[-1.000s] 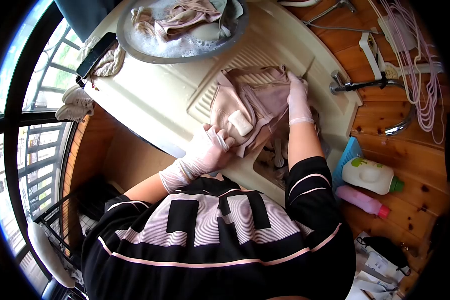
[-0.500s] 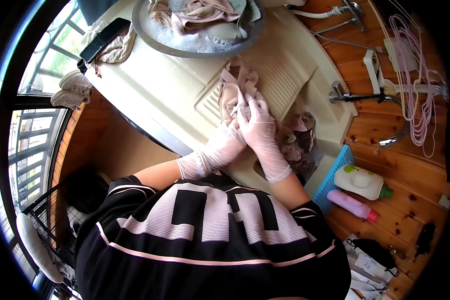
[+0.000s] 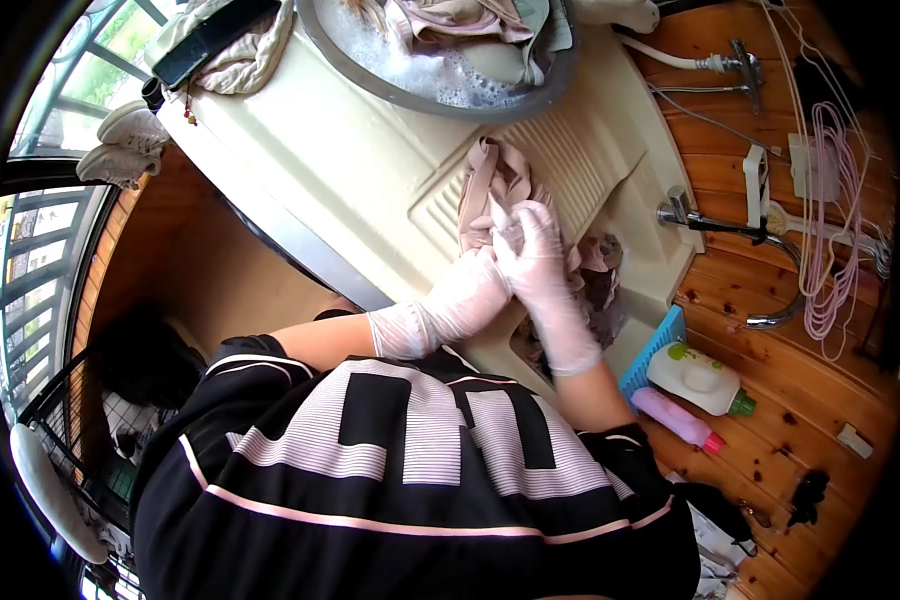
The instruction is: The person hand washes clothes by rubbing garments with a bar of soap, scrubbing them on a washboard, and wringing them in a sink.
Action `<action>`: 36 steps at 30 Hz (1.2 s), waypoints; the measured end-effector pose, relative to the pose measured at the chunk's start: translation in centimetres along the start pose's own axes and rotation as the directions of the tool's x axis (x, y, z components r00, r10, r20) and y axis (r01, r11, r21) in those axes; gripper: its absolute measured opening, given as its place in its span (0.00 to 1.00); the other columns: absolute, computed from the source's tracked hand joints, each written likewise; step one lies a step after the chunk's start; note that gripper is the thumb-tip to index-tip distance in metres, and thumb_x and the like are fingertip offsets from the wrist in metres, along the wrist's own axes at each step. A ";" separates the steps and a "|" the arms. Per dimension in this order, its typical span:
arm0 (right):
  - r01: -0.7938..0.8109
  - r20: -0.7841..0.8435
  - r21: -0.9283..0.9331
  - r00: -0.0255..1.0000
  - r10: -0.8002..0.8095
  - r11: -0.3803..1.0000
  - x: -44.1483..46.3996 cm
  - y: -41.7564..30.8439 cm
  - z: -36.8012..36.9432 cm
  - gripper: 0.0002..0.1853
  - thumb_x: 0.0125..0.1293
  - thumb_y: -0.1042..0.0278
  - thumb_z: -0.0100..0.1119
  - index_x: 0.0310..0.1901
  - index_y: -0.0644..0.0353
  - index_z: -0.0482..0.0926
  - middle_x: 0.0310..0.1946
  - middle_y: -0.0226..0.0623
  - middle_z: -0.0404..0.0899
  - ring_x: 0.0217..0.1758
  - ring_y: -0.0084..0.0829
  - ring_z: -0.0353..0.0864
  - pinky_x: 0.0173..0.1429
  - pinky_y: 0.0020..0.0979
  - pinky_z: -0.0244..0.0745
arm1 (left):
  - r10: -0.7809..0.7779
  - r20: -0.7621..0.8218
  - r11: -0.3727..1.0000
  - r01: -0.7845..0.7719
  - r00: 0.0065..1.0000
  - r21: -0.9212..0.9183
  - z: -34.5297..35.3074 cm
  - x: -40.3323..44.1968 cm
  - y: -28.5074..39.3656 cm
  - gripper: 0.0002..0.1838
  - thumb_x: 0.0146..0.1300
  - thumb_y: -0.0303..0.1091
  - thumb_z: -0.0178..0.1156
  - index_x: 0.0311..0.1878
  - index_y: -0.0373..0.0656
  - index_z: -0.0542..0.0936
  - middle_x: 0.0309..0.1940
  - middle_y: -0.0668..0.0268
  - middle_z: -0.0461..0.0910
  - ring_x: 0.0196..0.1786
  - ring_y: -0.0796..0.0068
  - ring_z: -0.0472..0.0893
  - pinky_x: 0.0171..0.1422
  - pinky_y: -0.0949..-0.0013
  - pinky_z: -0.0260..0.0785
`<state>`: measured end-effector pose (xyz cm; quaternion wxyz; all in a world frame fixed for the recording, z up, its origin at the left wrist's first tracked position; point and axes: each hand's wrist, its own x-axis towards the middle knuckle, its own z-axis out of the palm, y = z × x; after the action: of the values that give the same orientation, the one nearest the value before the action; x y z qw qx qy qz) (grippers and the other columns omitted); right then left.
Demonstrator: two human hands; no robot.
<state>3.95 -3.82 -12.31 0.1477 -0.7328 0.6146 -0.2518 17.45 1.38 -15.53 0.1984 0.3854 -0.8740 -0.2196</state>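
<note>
A dusty-pink bra [image 3: 480,185] lies bunched on the ribbed washboard [image 3: 575,165] of a cream laundry sink, its straps looped at the far end. My left hand [image 3: 468,296], in a thin translucent glove, is closed on the near edge of the fabric. My right hand [image 3: 535,250], gloved the same way, pinches a fold of the bra just above and beside the left. Both hands touch each other, and the fingertips are partly hidden by cloth and glove.
A grey basin [image 3: 440,100] of suds and clothes stands at the far side. Wet garments [image 3: 602,285] lie in the sink well to the right, near a faucet [image 3: 678,212]. A phone [image 3: 215,42] rests on cloth at far left; detergent bottles [image 3: 700,378] stand at right.
The view has shifted slightly. My right hand has turned, its fingers now curled tighter on the fabric. The bra's straps lie more spread out on the washboard.
</note>
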 end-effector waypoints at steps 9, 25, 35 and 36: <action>-0.602 0.105 0.271 0.794 0.599 0.751 10.3 7.4 -0.9 0.16 0.68 0.59 0.55 0.47 0.66 0.76 0.38 0.41 0.82 0.43 0.28 0.81 0.50 0.36 0.76 | 0.065 -0.004 0.996 -0.065 0.998 -0.053 -1.6 0.5 -0.5 0.08 0.54 0.32 0.55 0.32 0.38 0.79 0.33 0.59 0.78 0.40 0.61 0.77 0.41 0.61 0.72; -0.307 0.058 0.251 0.952 0.302 0.918 5.2 3.1 -1.4 0.09 0.64 0.68 0.59 0.43 0.61 0.78 0.45 0.45 0.80 0.44 0.38 0.82 0.50 0.34 0.75 | 0.089 -0.046 0.991 -0.093 0.995 -0.095 -1.0 0.7 -0.8 0.07 0.53 0.32 0.55 0.30 0.40 0.79 0.31 0.60 0.77 0.40 0.62 0.77 0.43 0.62 0.71; -0.692 0.065 0.004 0.721 0.690 0.722 8.1 7.1 1.0 0.21 0.68 0.47 0.53 0.42 0.61 0.79 0.34 0.40 0.81 0.36 0.40 0.81 0.41 0.40 0.76 | 0.058 0.098 0.989 -0.044 0.993 -0.140 -1.7 1.4 -1.2 0.10 0.53 0.34 0.55 0.36 0.42 0.80 0.34 0.59 0.78 0.44 0.59 0.76 0.49 0.60 0.71; -0.788 0.175 0.139 0.616 0.769 0.600 8.0 9.4 -0.4 0.20 0.69 0.49 0.52 0.45 0.61 0.79 0.34 0.38 0.81 0.36 0.37 0.81 0.40 0.36 0.77 | 0.098 0.084 0.990 -0.089 0.992 -0.107 -1.8 0.8 -1.1 0.09 0.52 0.34 0.55 0.34 0.42 0.80 0.32 0.59 0.78 0.44 0.58 0.77 0.50 0.60 0.71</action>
<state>-3.08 -13.47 -15.40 0.3457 -0.3837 0.8355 -0.1876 18.54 -0.32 -14.47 0.1890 0.3228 -0.8866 -0.2719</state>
